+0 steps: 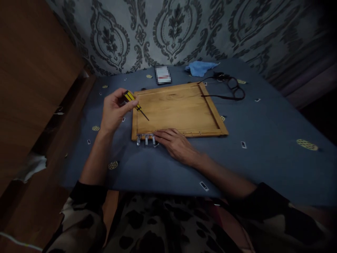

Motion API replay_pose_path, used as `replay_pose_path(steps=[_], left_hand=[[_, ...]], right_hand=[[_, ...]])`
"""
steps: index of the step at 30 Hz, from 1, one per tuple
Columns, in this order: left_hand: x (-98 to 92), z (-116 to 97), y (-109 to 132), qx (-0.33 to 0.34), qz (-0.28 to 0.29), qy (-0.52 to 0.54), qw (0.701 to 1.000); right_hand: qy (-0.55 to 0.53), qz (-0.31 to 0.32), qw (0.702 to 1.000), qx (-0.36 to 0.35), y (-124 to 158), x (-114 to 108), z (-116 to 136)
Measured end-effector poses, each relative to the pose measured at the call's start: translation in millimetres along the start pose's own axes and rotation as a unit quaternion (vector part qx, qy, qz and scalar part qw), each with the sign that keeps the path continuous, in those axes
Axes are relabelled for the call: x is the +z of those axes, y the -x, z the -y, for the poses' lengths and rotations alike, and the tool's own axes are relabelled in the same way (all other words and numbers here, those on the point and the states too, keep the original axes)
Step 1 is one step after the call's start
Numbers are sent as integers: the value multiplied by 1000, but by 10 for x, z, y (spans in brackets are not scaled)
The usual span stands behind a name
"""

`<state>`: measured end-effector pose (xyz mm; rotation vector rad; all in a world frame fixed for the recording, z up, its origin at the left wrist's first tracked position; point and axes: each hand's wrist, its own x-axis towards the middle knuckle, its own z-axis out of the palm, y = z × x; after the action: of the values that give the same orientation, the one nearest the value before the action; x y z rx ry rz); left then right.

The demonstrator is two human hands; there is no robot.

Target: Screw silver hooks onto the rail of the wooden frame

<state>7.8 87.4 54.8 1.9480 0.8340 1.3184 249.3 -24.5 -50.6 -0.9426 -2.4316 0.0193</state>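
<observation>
Left hand (114,109), left of centre: yellow-and-black screwdriver (133,101) is pinched, angled downward. Right hand (177,144), fingers together, is laid on brown framed wooden panel (175,109), mid-frame, beside silvery metal hooks (146,140), apparently for steadying.

The left hand (113,109) grips a yellow-black screwdriver (133,101), its shaft slanting down over the framed wooden panel (179,109). The right hand (176,144) rests on the panel's near edge, fingertips at a silver metal fitting (146,140); beyond both hands lies a blue cloth (200,68).
</observation>
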Motion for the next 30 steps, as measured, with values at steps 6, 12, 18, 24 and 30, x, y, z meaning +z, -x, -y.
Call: replay_pose_path(steps=[6,12,18,24,30], left_hand=[[150,-111,131,42,-36,19,998],[299,-168,324,42,-41,6,998],[371,-212,390,65,-32,-40,997],[402,-161,409,59,-17,-40,997],[397,-103,428,48,-2,-41,998]], right_hand=[[-2,-10,1000,-4,-6,9,10],[2,-6,1000,-3,-3,-10,22],[5,-12,1000,-5,-9,-3,24],[1,-6,1000,5,4,15,13],[-17,0,1000,6,18,9,6]])
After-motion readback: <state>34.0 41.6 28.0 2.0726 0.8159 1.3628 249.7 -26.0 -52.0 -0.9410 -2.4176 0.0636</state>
